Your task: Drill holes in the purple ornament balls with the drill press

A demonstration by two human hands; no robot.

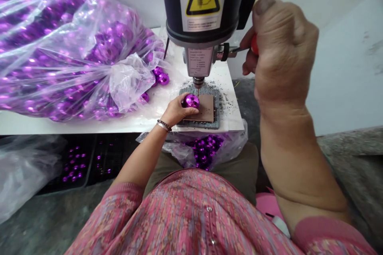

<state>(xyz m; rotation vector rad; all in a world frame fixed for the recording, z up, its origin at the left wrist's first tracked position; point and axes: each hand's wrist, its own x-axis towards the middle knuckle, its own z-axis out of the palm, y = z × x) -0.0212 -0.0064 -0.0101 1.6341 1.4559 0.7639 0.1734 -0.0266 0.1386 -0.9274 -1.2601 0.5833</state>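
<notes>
Between the thumb and fingers of my left hand (178, 110) is a shiny purple mirror ball (192, 101). It is at the left part of a brown board (207, 108), beside the thin bit (198, 91) of a bench drill press (198, 61). Whether the bit touches the ball I cannot tell. The board lies on the grey metal base (217, 120) of the drill. Up on the right, my right hand (283, 44) is closed round the red knob (254, 44) of the drill's feed lever (236, 49); most of the knob is hidden by the hand.
A large clear plastic bag (74, 55) full of purple balls fills the left of the white table (134, 126). Loose purple balls (163, 78) lie by its mouth. Dark shavings are scattered round the base. Another bag with purple balls (208, 149) hangs at my lap. Black crates (74, 163) stand below.
</notes>
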